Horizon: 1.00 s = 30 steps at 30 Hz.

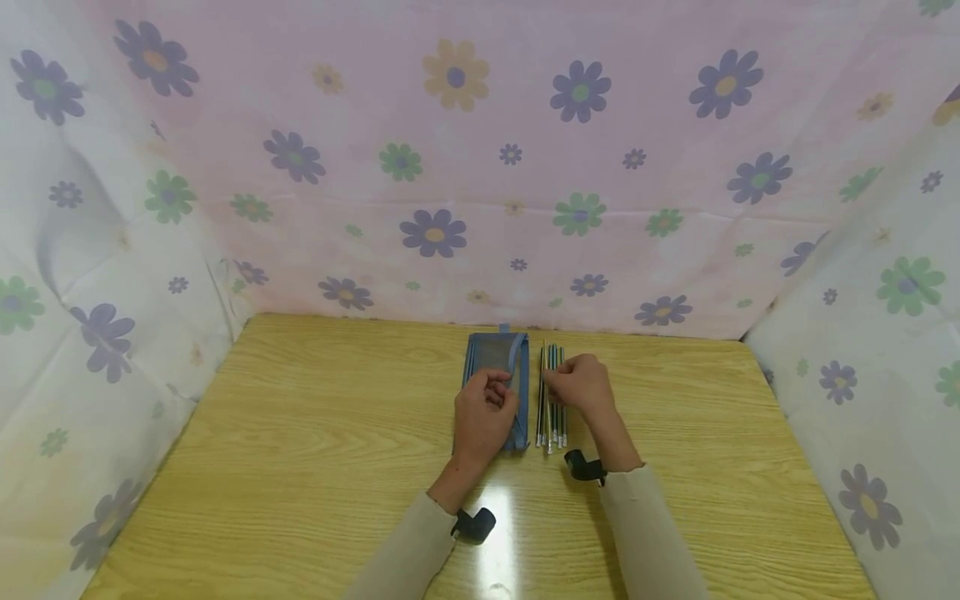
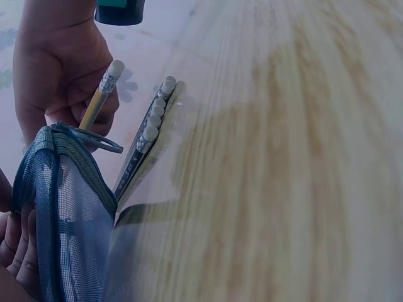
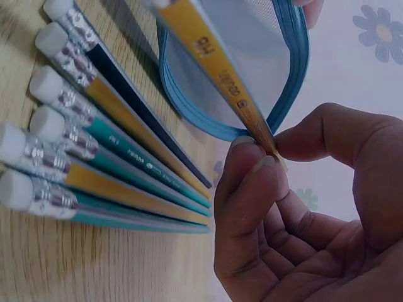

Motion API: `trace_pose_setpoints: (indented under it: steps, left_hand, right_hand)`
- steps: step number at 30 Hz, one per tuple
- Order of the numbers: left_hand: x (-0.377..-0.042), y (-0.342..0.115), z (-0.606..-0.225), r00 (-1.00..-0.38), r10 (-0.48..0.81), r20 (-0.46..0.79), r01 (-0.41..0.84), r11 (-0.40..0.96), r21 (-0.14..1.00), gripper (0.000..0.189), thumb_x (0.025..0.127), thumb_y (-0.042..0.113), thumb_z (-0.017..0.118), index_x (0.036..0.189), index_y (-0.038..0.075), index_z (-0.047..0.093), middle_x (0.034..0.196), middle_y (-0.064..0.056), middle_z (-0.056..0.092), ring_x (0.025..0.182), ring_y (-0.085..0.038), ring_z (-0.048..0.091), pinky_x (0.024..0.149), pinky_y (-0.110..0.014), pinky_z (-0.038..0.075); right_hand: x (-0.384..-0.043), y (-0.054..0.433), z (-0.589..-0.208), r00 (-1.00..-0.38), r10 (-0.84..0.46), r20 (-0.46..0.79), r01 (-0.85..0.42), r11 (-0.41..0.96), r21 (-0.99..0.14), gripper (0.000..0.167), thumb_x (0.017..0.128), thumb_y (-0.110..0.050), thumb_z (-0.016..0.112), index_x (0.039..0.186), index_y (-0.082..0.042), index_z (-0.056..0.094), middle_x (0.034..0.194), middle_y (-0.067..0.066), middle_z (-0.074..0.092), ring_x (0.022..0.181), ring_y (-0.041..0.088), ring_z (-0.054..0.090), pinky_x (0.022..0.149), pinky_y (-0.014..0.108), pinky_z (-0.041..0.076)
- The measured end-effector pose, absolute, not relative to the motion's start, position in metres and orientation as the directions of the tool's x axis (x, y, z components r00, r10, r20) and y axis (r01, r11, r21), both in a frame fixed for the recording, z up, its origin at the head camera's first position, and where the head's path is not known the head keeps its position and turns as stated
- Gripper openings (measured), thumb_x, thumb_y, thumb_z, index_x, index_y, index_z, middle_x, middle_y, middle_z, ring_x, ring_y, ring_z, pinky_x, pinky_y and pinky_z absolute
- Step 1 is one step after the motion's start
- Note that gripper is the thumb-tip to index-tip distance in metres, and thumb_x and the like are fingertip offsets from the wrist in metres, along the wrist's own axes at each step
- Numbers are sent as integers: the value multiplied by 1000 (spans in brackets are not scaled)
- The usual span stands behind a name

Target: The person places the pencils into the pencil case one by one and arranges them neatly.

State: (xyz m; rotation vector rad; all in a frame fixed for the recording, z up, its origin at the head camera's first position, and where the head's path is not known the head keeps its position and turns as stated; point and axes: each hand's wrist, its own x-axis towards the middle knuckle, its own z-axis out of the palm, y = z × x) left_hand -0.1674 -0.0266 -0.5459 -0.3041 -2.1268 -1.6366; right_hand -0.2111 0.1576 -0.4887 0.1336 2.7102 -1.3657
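Note:
A blue mesh zip pencil case (image 1: pixel 491 346) lies on the table, its zipped mouth (image 3: pixel 297 69) spread open in the right wrist view. My left hand (image 1: pixel 483 421) holds it by the rim, with curled fingers (image 2: pixel 25 251) against the mesh in the left wrist view. Between thumb and fingertips, my right hand (image 1: pixel 587 387) pinches a yellow pencil (image 3: pixel 220 72) near its far end. That pencil, eraser end toward me, is raised beside the case's mouth. Directly under the right hand lies a row of several green, yellow and dark pencils (image 1: pixel 553 421) with white erasers.
The wood-grain table (image 1: pixel 322 442) stretches out on both sides of the case and pencils. A flowered cloth (image 1: pixel 480 183) hangs behind the table and along both sides. Each wrist carries a small black camera (image 1: pixel 476 526).

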Motion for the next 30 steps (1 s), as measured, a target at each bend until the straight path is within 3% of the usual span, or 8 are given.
trace_pose_setpoints:
  steps: [7,15,26,30]
  left_hand:
    - [-167,-26,-545,-883,-91,460,420,286,861,20,92,-2,68,112,-2,72,84,-3,67,64,-11,64,57,-25,56]
    - [-166,-26,-544,-890,-92,446,408,277,870,20,92,-2,69,112,-2,72,85,-3,67,65,-13,65,58,-23,56]
    - [-167,-26,-545,-891,-90,444,407,271,872,20,93,-1,68,113,-3,72,85,-2,66,65,-10,63,57,-25,57]
    - [-166,-26,-545,-900,-86,428,392,271,879,20,94,1,68,113,-3,72,86,-2,66,66,-10,64,57,-25,57]
  right_hand:
    - [-211,150,-489,-988,11,-151,130,571,-811,33,92,-21,72,64,-3,73,55,4,65,55,26,66,57,30,49]
    - [-214,143,-488,-986,0,-169,145,517,-844,26,94,-18,73,79,3,79,66,7,73,61,20,72,61,35,61]
    - [-217,139,-491,-987,-15,-161,134,482,-866,25,93,-14,71,83,6,79,71,13,74,62,25,72,65,40,63]
    - [-218,137,-491,-987,-23,-156,125,483,-866,26,93,-14,70,75,3,77,69,13,73,62,27,72,63,40,62]
